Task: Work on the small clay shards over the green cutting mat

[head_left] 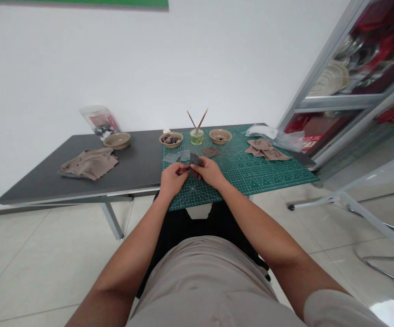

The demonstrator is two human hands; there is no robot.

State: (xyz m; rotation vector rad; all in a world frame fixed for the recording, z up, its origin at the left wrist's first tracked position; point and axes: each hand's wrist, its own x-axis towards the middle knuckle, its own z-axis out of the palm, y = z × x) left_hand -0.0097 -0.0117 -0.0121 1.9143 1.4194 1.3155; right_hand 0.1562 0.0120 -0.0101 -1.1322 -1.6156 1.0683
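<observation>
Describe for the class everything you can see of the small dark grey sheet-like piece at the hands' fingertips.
The small dark grey sheet-like piece looks thin and matte, like sandpaper or cloth; I cannot tell which. Its upper part shows, tilted up and slightly curved; fingers hide its lower edge. The bare left hand and bare right hand meet there, holding it over the green, white-gridded flat mat.

Dark table (140, 168) | left part: brown cloth (90, 163), tan bowl (117, 144), clear container (98, 121) | right part: green gridded mat (248, 175)

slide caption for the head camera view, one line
Left hand and right hand hold a small dark sheet over a green cutting mat.
</observation>
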